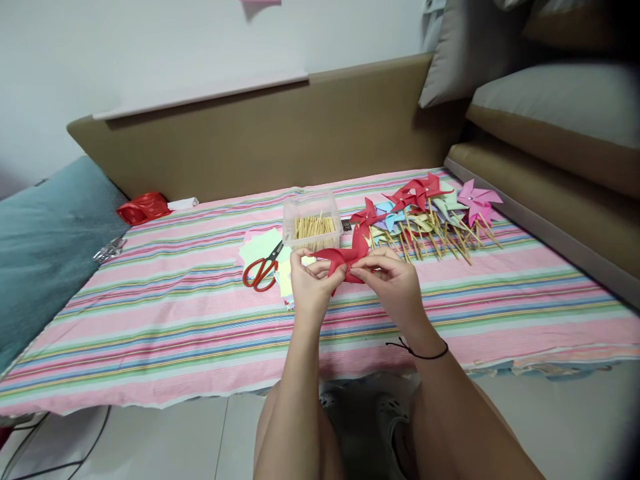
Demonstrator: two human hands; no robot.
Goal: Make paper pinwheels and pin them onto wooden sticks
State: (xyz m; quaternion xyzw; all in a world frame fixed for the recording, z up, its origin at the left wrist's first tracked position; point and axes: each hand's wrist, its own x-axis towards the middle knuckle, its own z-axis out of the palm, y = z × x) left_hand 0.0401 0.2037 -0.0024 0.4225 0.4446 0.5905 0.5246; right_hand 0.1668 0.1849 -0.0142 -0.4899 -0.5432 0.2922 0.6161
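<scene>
Between my two hands is a red paper pinwheel (354, 248), held above the striped cloth. My left hand (314, 283) is closed on its left side, thumb pressed near the centre. My right hand (390, 277) pinches close to the pinwheel's middle; whether a small pin sits between its fingertips I cannot make out. Just behind stands a clear plastic box (313, 220) of short wooden sticks (316, 227). Red-handled scissors (261, 270) lie left of my hands on pale paper squares (257, 245). Several pinwheels on sticks are piled to the right, among them a pink pinwheel (475, 198).
A pink striped cloth (165, 340) covers the low surface up to a brown backrest (280, 143). Far left are a red plastic bag (144, 208), a small white box (183, 203) and a blue cushion (65, 233). Grey cushions (560, 100) stack at right.
</scene>
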